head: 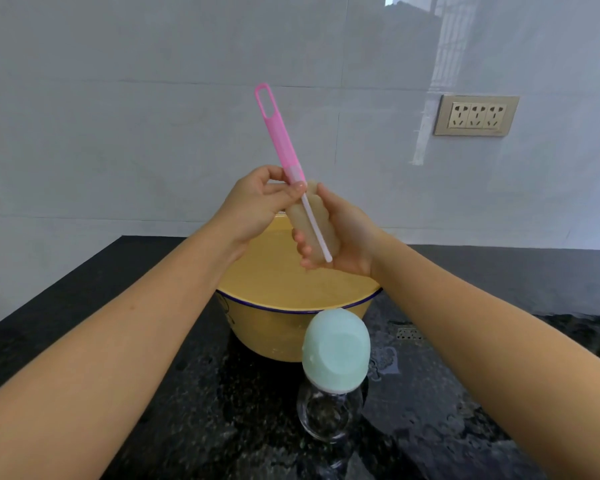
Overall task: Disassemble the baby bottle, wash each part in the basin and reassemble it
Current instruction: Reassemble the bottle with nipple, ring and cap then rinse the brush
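Above the yellow basin (pixel 293 325) I hold a bottle brush. My left hand (pixel 257 206) pinches the lower end of its pink handle (pixel 278 133), which points up and to the left. My right hand (pixel 340 237) grips the brush's beige sponge head (pixel 303 223), with the white stem (pixel 317 230) lying across it. The baby bottle (pixel 333 382) stands on the black counter in front of the basin, with its mint-green cap (pixel 335 351) on and its clear body (pixel 326 417) below.
The basin has a blue rim and holds water. The black speckled counter (pixel 118 341) is wet to the right of the bottle. A grey tiled wall rises behind, with a triple socket plate (pixel 477 116) at the right.
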